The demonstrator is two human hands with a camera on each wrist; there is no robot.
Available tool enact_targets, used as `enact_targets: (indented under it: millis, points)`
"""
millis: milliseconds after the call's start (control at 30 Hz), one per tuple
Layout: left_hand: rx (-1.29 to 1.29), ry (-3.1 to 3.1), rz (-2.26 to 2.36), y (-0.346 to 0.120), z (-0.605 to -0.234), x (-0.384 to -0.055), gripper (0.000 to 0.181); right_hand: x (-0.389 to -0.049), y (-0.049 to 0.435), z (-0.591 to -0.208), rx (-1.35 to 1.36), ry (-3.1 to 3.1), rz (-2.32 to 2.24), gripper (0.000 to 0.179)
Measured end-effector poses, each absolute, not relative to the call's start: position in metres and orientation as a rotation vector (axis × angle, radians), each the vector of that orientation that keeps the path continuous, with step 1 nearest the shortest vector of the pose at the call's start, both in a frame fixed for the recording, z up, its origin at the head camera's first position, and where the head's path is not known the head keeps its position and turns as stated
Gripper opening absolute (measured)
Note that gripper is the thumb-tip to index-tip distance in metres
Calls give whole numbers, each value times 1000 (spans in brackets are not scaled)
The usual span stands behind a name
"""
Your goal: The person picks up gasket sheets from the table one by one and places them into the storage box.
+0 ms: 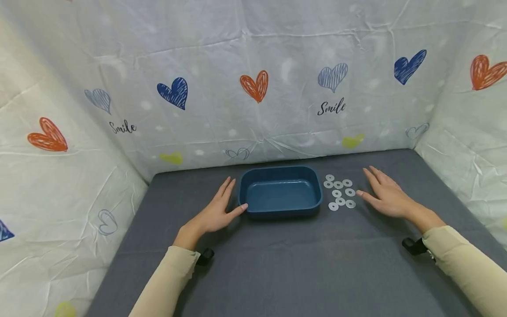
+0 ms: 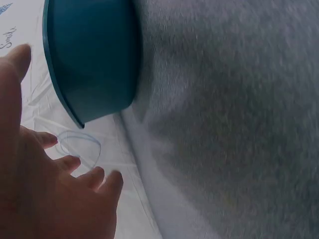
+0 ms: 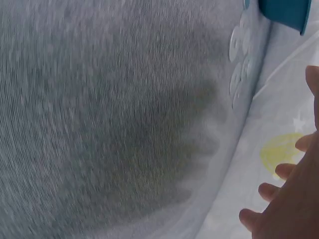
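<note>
The tray (image 1: 281, 214) before me looks like smooth plastic, glossy on its inner floor. The washers (image 1: 347, 192) to its right resemble dull, smooth metal. I see a matt, finely rough tablecloth (image 1: 277, 268); the far curtain (image 1: 214, 53) is creased, faintly shiny fabric.

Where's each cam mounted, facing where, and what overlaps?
Head: worn on the head, looking forward and down at the blue tray, flat rings and grey tabletop; left hand, right hand, sleeves show.
Left wrist: on that wrist, facing past the left hand toward the tray's outside and white backdrop; only that hand shows.
Right wrist: on that wrist, facing past the right hand toward rings and backdrop; only that hand shows.
Head and right wrist share tray, rings, right hand.
</note>
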State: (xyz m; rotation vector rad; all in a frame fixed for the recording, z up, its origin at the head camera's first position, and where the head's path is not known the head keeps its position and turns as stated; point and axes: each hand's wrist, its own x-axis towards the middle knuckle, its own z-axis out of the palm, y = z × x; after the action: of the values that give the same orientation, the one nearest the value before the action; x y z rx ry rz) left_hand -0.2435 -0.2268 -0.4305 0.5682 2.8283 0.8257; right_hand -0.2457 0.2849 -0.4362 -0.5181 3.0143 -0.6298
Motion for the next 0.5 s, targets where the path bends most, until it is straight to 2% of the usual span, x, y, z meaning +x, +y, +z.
enact_targets:
  millis: [333, 500]
  points:
    - [599, 2777, 909, -214, -436, -251, 108, -248, 276, -440, -591, 2965, -852, 85]
    - [602, 2743, 934, -211, -444, -251, 108, -249, 272, -447, -562, 2982, -894, 75]
